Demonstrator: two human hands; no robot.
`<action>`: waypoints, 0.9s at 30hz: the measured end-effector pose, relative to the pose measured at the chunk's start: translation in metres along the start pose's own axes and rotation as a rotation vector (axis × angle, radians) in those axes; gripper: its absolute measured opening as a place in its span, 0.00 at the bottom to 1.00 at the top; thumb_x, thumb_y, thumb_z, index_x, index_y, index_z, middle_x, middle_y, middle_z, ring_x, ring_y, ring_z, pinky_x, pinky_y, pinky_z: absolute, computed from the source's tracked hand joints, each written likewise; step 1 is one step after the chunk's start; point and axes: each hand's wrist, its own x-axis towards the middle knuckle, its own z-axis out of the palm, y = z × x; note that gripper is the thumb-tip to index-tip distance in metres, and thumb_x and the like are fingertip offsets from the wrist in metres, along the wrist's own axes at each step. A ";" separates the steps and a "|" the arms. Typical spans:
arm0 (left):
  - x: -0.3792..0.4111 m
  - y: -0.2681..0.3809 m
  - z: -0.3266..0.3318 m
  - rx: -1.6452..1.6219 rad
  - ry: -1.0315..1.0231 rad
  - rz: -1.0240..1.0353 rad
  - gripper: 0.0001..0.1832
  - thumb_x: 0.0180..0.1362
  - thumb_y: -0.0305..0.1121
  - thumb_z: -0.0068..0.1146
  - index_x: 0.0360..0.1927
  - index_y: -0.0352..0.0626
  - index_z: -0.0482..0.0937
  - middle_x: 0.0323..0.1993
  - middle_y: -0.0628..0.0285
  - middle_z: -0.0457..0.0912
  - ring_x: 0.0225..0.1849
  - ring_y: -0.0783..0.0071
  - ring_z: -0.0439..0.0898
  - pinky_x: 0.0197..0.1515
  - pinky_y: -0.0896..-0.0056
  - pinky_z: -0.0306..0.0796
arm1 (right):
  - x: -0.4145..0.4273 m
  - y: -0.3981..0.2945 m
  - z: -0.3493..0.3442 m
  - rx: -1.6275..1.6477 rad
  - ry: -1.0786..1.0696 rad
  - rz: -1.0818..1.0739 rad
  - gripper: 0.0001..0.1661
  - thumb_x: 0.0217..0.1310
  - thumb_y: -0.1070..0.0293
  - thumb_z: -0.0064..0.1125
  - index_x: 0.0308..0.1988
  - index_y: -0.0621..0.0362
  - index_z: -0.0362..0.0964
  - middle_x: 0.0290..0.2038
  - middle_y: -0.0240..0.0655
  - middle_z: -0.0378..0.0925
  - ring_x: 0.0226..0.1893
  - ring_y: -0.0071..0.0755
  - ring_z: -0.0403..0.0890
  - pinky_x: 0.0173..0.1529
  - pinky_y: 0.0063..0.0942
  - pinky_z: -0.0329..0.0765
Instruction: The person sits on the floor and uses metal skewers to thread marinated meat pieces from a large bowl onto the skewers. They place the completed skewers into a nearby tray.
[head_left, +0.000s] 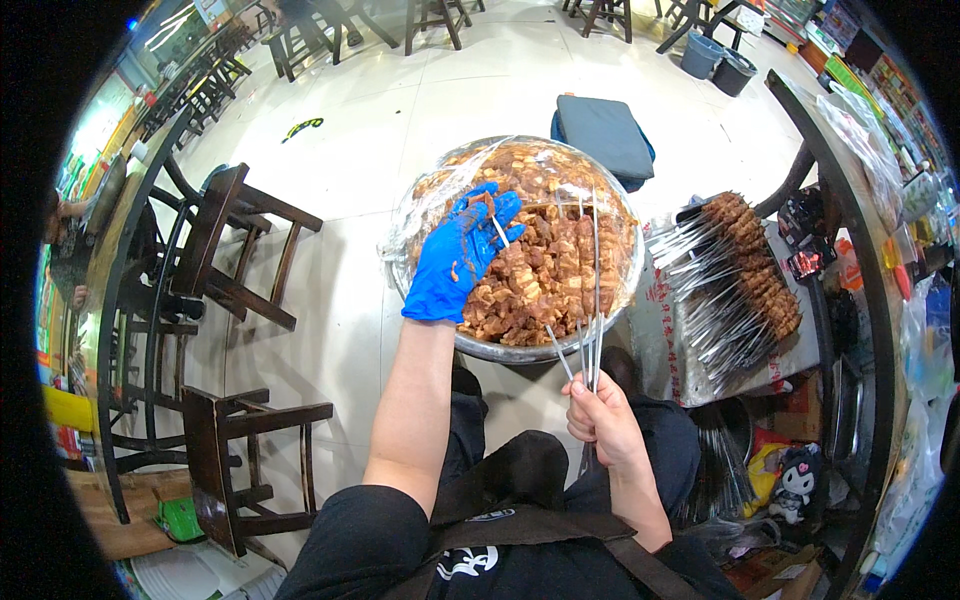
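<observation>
My left hand (461, 251), in a blue disposable glove, holds a small piece of raw meat (489, 204) at the bare tip of a metal skewer (501, 232). Meat pieces seem threaded further down that skewer. My bare right hand (600, 416) grips the lower ends of several flat metal skewers (592, 345), which fan out over a large round metal basin (517, 354). Some of these carry rows of marinated meat (574, 262). Loose cut meat (487, 319) fills the basin, and clear plastic film (442, 187) covers its far and left parts.
Finished meat skewers (757, 262) lie piled on a box-like stand (652, 337) at my right. Beyond the basin sits a grey-blue padded item (604, 135). Dark wooden stools (217, 232) stand to the left, beside a table (135, 247). Loose skewers (716, 465) and a plush toy (796, 480) are lower right.
</observation>
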 end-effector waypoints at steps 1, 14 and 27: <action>-0.001 0.000 0.002 0.009 0.006 -0.012 0.20 0.65 0.32 0.46 0.58 0.35 0.67 0.58 0.46 0.70 0.59 0.52 0.71 0.60 0.49 0.68 | 0.000 0.000 0.000 -0.006 0.010 0.002 0.06 0.68 0.68 0.47 0.37 0.59 0.67 0.13 0.19 0.53 0.10 0.12 0.49 0.14 0.16 0.46; 0.003 -0.001 0.009 -0.017 0.120 -0.071 0.20 0.65 0.34 0.47 0.56 0.32 0.68 0.55 0.46 0.73 0.58 0.56 0.72 0.61 0.53 0.67 | 0.002 0.004 0.000 -0.033 0.061 0.004 0.06 0.68 0.67 0.48 0.38 0.58 0.67 0.14 0.18 0.54 0.11 0.11 0.51 0.15 0.15 0.48; 0.018 -0.014 -0.021 0.306 0.148 0.038 0.20 0.66 0.36 0.45 0.56 0.31 0.68 0.56 0.47 0.72 0.60 0.63 0.71 0.63 0.62 0.63 | 0.008 0.013 0.004 -0.017 0.036 -0.052 0.06 0.69 0.66 0.45 0.36 0.53 0.64 0.16 0.17 0.55 0.11 0.10 0.52 0.14 0.14 0.48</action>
